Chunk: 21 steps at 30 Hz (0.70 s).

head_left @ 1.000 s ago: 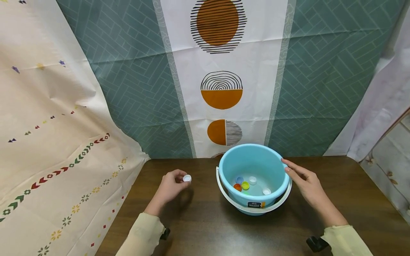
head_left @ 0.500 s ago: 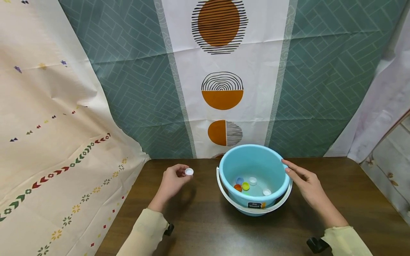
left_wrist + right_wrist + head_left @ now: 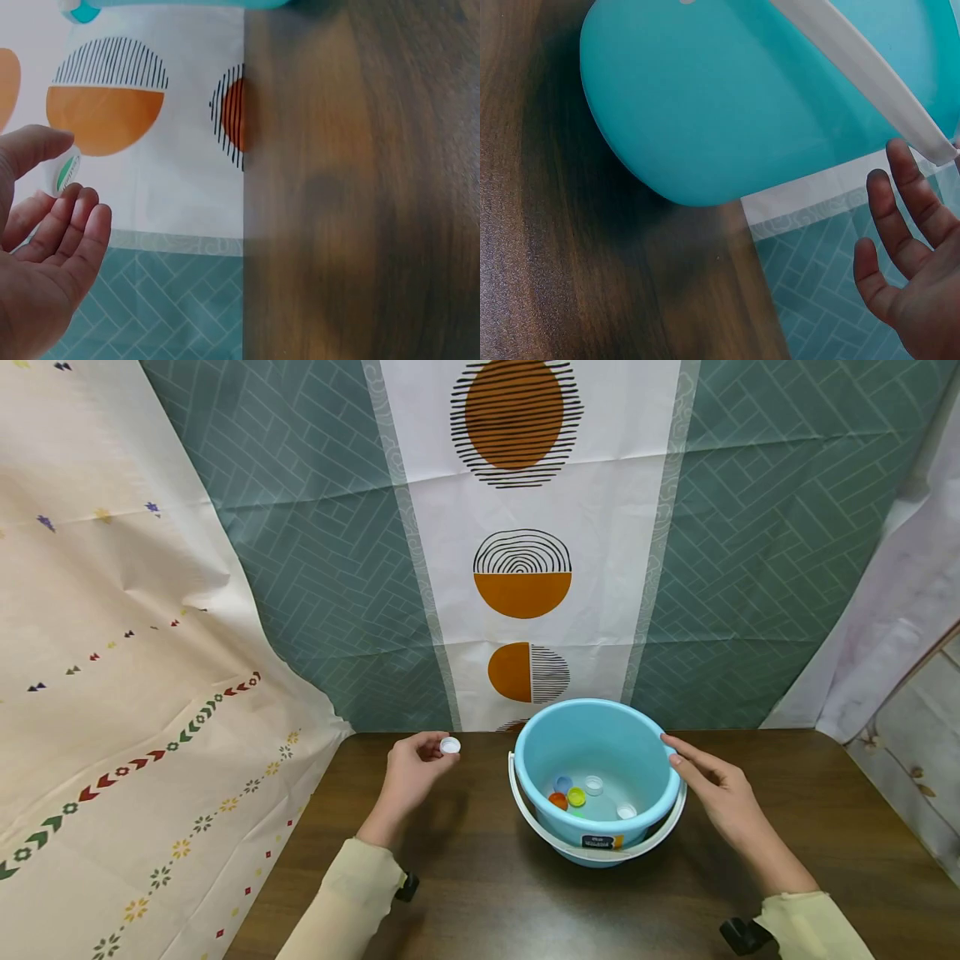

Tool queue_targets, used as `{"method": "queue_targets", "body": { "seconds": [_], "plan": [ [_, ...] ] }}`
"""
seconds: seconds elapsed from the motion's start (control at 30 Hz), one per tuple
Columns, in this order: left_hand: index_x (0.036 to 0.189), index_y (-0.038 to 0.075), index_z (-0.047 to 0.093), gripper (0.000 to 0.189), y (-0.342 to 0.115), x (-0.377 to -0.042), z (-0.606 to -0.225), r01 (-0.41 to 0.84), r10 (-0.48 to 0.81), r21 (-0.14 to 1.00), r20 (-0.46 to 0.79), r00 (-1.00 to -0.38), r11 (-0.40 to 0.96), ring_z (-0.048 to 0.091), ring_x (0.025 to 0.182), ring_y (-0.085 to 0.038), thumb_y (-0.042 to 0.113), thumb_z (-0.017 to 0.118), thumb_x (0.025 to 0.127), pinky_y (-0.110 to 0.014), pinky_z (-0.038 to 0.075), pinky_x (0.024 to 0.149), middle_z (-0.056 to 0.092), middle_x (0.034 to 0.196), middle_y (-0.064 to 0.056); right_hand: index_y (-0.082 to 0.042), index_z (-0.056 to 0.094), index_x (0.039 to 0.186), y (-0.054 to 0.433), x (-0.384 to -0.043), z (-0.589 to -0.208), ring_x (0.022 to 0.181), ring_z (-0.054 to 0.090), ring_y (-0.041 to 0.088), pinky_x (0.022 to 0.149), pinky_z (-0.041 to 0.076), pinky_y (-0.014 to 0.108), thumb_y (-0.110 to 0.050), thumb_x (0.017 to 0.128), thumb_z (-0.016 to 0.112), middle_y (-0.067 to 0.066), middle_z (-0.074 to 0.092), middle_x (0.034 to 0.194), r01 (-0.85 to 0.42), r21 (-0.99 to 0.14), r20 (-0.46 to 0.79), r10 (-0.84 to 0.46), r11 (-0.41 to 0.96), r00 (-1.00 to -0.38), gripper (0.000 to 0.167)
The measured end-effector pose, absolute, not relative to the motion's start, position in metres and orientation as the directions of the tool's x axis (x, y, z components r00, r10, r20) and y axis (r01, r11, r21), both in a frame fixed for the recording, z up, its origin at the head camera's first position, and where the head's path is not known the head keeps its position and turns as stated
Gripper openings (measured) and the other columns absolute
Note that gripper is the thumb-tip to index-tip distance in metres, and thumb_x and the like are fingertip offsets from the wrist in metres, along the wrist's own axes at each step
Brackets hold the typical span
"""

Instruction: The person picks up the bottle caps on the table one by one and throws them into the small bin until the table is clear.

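Observation:
A small white bottle cap [image 3: 450,745] is pinched between the thumb and fingers of my left hand [image 3: 411,772], raised above the table left of the bucket. Its face with a green mark shows in the left wrist view, where the cap [image 3: 66,171] sits by the thumb tip. The light-blue bucket [image 3: 592,727] stands upright on the table, its white handle [image 3: 525,814] hanging down in front. At the bucket's right rim rests my right hand [image 3: 716,785], touching with extended fingers; in the right wrist view the other fingers [image 3: 889,217] are loosely spread beside the bucket.
Inside the bucket lie several bottle caps, among them a yellow cap [image 3: 576,797], an orange cap [image 3: 558,800] and a white cap [image 3: 626,811]. The brown wooden table [image 3: 480,902] ends at a patterned cloth [image 3: 352,568] behind, with a cream cloth [image 3: 135,710] at the left.
My left hand has moved up and slightly right with the white cap, getting nearer the bucket. My right hand has stayed at the bucket's rim.

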<state>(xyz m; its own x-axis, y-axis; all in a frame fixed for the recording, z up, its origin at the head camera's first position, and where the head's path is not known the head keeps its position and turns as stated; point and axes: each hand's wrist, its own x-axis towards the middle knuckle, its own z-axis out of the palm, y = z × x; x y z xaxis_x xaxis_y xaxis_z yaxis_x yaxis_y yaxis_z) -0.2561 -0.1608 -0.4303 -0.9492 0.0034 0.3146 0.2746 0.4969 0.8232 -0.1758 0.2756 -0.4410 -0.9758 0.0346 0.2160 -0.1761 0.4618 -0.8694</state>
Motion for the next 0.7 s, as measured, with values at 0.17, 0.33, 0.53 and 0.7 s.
{"method": "queue_targets", "body": {
  "seconds": [0.17,0.33,0.53,0.7],
  "plan": [
    [0.1,0.017,0.071,0.028,-0.155,-0.258,-0.427,0.283,-0.013,0.825,0.331,-0.944,0.489,0.064,0.074,-0.013,0.023,0.079,0.073,-0.022,0.054,0.068,0.069,0.083,0.0,-0.035,0.049,0.135,0.276,-0.176,-0.44,0.112,0.045,-0.017,0.093,0.044,0.021,-0.042,0.096,0.047,-0.002,0.051,0.139,-0.17,-0.848,0.218,0.037,0.501,-0.975,0.04],
    [0.102,0.016,0.072,0.03,-0.151,-0.257,-0.419,0.279,-0.047,0.831,0.342,-0.939,0.482,0.065,0.074,-0.013,0.026,0.079,0.074,-0.023,0.055,0.07,0.071,0.085,0.0,-0.034,0.049,0.135,0.275,-0.178,-0.439,0.114,0.044,-0.016,0.093,0.043,0.019,-0.042,0.095,0.047,-0.002,0.051,0.139,-0.182,-0.856,0.224,0.03,0.484,-0.974,0.04],
    [0.1,0.015,0.072,0.03,-0.148,-0.259,-0.419,0.301,-0.048,0.833,0.362,-0.931,0.464,0.066,0.074,-0.014,0.027,0.079,0.074,-0.023,0.055,0.07,0.071,0.085,-0.001,-0.035,0.049,0.135,0.275,-0.178,-0.44,0.114,0.044,-0.016,0.095,0.043,0.023,-0.043,0.095,0.047,-0.004,0.051,0.139,-0.165,-0.848,0.215,0.042,0.503,-0.976,0.04],
    [0.101,0.012,0.071,0.03,-0.14,-0.257,-0.413,0.302,-0.03,0.845,0.35,-0.936,0.441,0.065,0.077,-0.017,0.023,0.079,0.074,-0.02,0.055,0.07,0.07,0.086,-0.006,-0.034,0.05,0.134,0.276,-0.177,-0.442,0.114,0.044,-0.016,0.101,0.043,0.041,-0.042,0.095,0.048,-0.003,0.051,0.139,-0.171,-0.864,0.217,0.044,0.473,-0.975,0.04]
  ]
}}
